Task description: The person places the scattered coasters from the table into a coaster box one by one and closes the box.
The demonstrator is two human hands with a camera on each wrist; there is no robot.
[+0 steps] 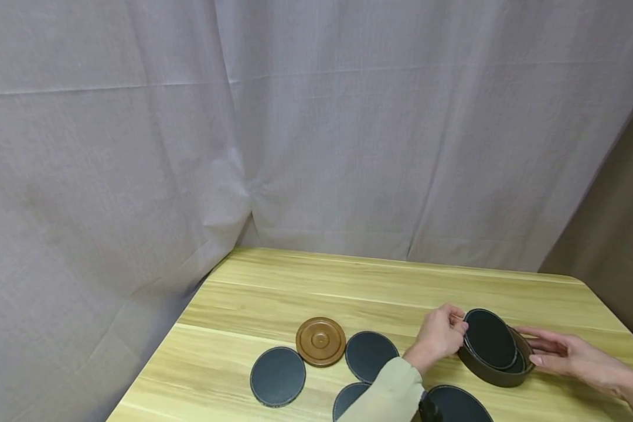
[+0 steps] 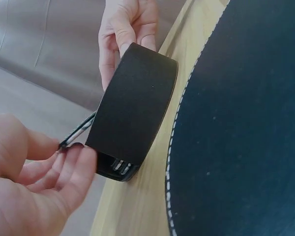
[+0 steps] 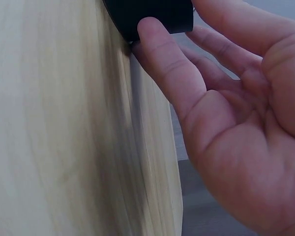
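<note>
At the right of the table a round dark coaster holder [image 1: 497, 377] stands with its mouth up. My left hand [image 1: 439, 332] pinches the edge of a round black coaster [image 1: 489, 339], which is tilted over the holder's mouth. Through a notch in the wall, the left wrist view shows stitched edges of coasters [image 2: 122, 166] inside. My right hand [image 1: 575, 357] holds the holder's right side, its thumb against the outer wall [image 3: 162, 14] and other fingers farther round the rim.
Left of my left hand lie a brown disc with raised rings [image 1: 320, 341] and black coasters [image 1: 278, 377], [image 1: 371, 356]. My sleeve partly covers another black coaster [image 1: 348, 398]. One more coaster [image 1: 456, 405] lies at the front. Grey curtains [image 1: 327, 146] hang behind the wooden table [image 1: 316, 275].
</note>
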